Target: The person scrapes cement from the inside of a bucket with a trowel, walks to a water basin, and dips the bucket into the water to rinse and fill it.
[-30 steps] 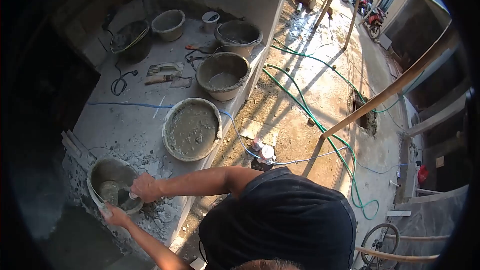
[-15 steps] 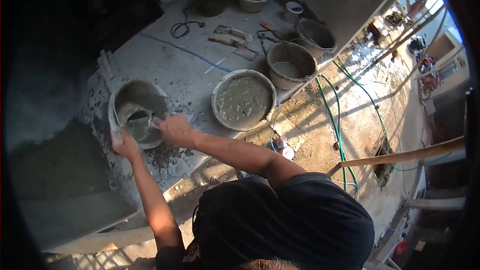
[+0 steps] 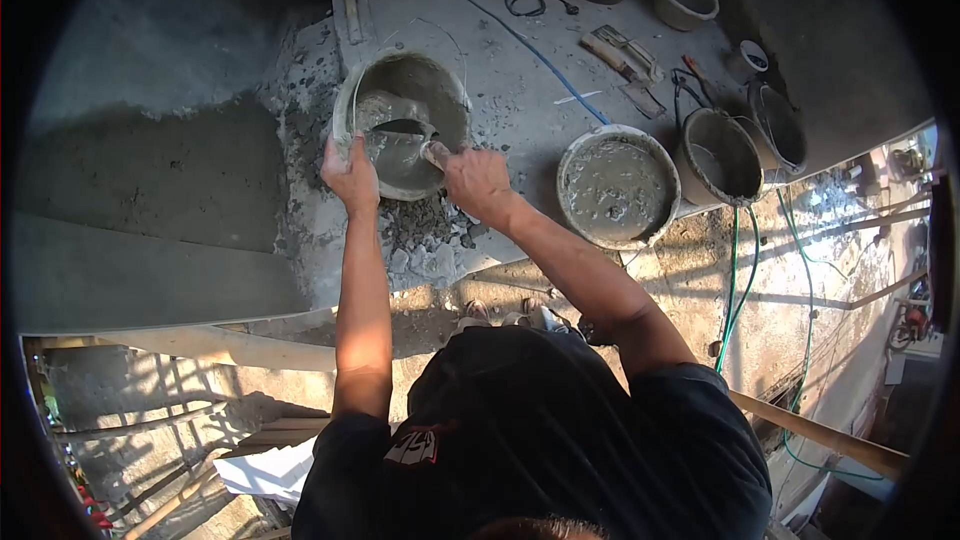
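The left hand (image 3: 350, 177) pinches the near-left rim of a round, grey, mortar-crusted bucket (image 3: 435, 83); the right hand (image 3: 478, 180) has its fingers wrapped around the pale handle of a mortar-coated metal trowel (image 3: 435, 153) dipped inside. If wet mortar made the left grip slip, a hard scrape could tip the bucket; loose grey rubble (image 3: 425, 245) just beside it could unsettle its footing. Farther right stands a wide, round basin (image 3: 672, 165) of lumpy grey mortar, on the same grey concrete slab (image 3: 510, 60).
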`<state>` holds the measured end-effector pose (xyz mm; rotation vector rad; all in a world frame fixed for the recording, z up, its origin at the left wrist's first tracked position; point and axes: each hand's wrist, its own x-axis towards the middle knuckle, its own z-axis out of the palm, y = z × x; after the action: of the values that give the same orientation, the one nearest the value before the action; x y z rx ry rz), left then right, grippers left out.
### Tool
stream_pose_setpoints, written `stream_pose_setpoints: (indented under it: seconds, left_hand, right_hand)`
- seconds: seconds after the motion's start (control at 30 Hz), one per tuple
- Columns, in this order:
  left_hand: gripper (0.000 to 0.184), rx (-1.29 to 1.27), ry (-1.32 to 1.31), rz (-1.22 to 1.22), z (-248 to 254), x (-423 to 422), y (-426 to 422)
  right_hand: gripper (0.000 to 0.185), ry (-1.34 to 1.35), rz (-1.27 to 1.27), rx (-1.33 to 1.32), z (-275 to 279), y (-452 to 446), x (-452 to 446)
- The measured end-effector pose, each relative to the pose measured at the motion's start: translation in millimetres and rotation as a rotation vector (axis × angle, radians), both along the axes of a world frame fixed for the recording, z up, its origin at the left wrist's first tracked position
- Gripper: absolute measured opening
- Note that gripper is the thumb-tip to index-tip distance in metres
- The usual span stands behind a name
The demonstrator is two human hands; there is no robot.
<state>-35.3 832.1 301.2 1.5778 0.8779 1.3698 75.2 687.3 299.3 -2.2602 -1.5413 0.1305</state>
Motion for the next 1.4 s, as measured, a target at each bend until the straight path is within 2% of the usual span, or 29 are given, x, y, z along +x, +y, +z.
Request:
stream_pose_setpoints:
  seconds: [0.1, 0.2, 0.3, 0.4, 0.53, 0.6, 0.8, 0.87, 0.9, 0.93, 1.0, 1.03, 1.07, 1.13, 1.23, 1.3, 1.4]
  left_hand:
    - [0.025, 0.042, 0.099, 0.021, 3, -2, 1]
    - [0.024, 0.055, 0.059, 0.022, -5, -3, 5]
    - [0.024, 0.003, 0.033, -0.003, -6, -5, 3]
    - [0.025, 0.011, 0.037, 0.014, -5, -4, 4]
    - [0.027, -0.002, -0.012, 0.014, -14, -7, 8]
    - [0.027, 0.004, -0.004, 0.027, -12, -6, 6]
    - [0.025, -0.052, -0.05, -0.022, -7, -9, 3]
    - [0.025, -0.047, -0.111, -0.023, -7, -9, -2]
    - [0.026, -0.051, -0.059, -0.004, -4, -11, -5]
    - [0.028, -0.06, -0.16, -0.04, -18, -7, 3]
    - [0.037, 0.122, -0.119, 0.002, -11, -10, 2]
    - [0.039, 0.132, -0.112, 0.002, -18, -9, 5]
    - [0.036, 0.207, -0.076, 0.046, -3, -15, -4]
    - [0.042, 0.248, -0.06, 0.021, 1, -15, -9]
    - [0.052, 0.258, 0.032, 0.045, -2, -11, -17]
    - [0.054, 0.26, 0.076, 0.031, -14, -5, -12]
    - [0.057, 0.262, 0.105, 0.0, -19, -5, -14]
  right_hand:
    - [0.044, 0.006, 0.098, -0.13, 3, -9, 0]
    - [0.043, -0.017, -0.006, 0.014, -2, -2, 4]
    - [0.046, -0.036, -0.056, 0.031, -2, 8, 10]
    - [0.047, -0.039, 0.085, -0.056, -12, -2, 2]
    - [0.048, -0.015, 0.1, -0.038, -3, -6, -1]
    - [0.049, 0.02, -0.022, -0.003, 1, 1, 0]
    - [0.047, -0.081, 0.08, 0.003, -11, -6, -3]
    - [0.048, -0.082, -0.016, -0.043, -8, 1, 0]
    - [0.048, -0.106, -0.018, -0.018, -1, 3, -2]
    - [0.048, -0.127, 0.044, 0.012, -1, 1, -3]
    - [0.048, -0.13, 0.127, -0.06, 10, -7, -4]
    - [0.05, -0.166, 0.125, -0.048, 7, -7, -1]
    - [0.047, -0.183, 0.123, 0.014, 9, -6, -1]
    - [0.046, -0.276, 0.035, 0.055, 12, 3, 0]
    - [0.045, -0.345, 0.108, 0.139, -7, 14, 15]
    - [0.043, -0.335, 0.125, -0.037, 6, 13, 5]
    - [0.042, -0.282, 0.202, -0.11, 12, 2, -13]
